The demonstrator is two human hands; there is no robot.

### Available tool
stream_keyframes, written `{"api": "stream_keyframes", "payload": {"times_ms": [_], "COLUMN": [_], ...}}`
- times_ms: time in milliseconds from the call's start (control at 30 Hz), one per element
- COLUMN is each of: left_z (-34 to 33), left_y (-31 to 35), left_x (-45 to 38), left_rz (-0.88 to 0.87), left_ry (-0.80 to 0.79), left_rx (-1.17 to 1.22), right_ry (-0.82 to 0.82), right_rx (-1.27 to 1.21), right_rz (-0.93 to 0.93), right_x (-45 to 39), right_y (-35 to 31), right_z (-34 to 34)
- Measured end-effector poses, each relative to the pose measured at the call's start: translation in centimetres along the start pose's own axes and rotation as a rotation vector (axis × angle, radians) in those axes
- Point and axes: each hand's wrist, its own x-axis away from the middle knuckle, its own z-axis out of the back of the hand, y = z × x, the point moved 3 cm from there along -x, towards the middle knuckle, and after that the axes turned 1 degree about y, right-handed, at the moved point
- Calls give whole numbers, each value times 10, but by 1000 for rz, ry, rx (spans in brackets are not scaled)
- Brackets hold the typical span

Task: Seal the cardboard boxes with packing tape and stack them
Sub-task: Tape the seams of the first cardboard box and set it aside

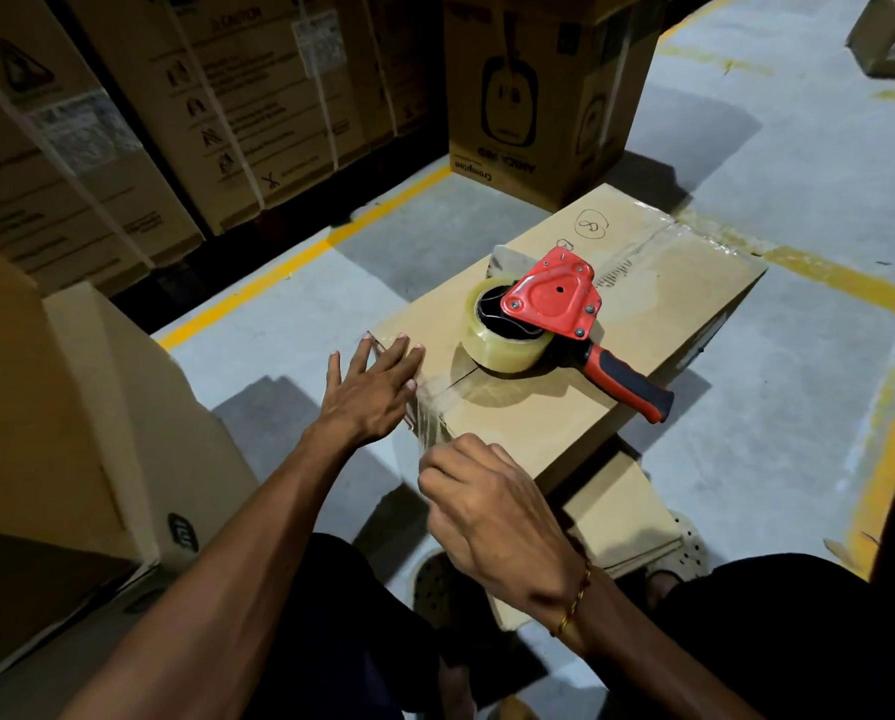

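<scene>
On the grey concrete floor (778,407), crossed by yellow lines (299,262), a flat cardboard box (642,283) lies on a second box (622,517). Tall stacked cartons (123,122) stand behind, well apart. A red tape dispenser (554,309) with its clear roll (502,345) rests on the upper box's lid, black handle (632,381) toward the right. The left hand (372,392), fingers straight, presses the box's near-left corner. The right hand (492,501) has its grip clenched, pinching a strip of clear tape (432,423) that runs down the near end.
</scene>
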Motion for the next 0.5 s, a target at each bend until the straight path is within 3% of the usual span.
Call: {"api": "stream_keyframes", "payload": {"times_ms": [267,500], "left_z": [25,29], "left_y": [-4,-17], "left_x": [-2,-6], "left_rz": [43,32], "left_ry": [-12,-72], "left_rx": [97,145], "right_ry": [38,183], "right_rx": [-73,-336], "right_rz": [37,-113], "right_x": [-16,-29], "right_y": [-14,-31], "right_z": [11,4]}}
